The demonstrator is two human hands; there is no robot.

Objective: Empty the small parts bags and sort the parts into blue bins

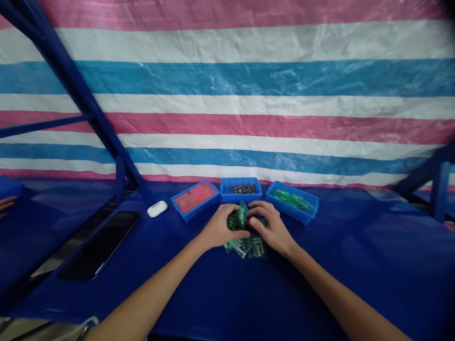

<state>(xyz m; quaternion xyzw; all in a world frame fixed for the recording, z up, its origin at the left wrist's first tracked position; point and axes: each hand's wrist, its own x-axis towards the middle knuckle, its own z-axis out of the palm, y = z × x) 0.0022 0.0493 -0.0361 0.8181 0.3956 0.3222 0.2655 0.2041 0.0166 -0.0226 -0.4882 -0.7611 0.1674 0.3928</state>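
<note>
A small pile of green-tinted clear plastic bags (236, 245) with small metal parts inside lies on the blue table in front of me. My left hand (222, 227) curls round the pile's left side, its thumb pointing right across the front. From the other side, my right hand (270, 227) bends its fingers and thumb round the pile. Between the hands, a green bag (242, 214) stands up against the fingers. Short silvery pins (258, 247) show through a bag at the front. Fingers hide part of the pile.
Behind the pile stand three blue bins: the left holds a flat red piece (196, 196), the middle small metal parts (243, 189), the right green bags (293, 199). To the left lie a white case (157, 209) and a black phone (99, 246). Another person's hand (7, 206) shows far left.
</note>
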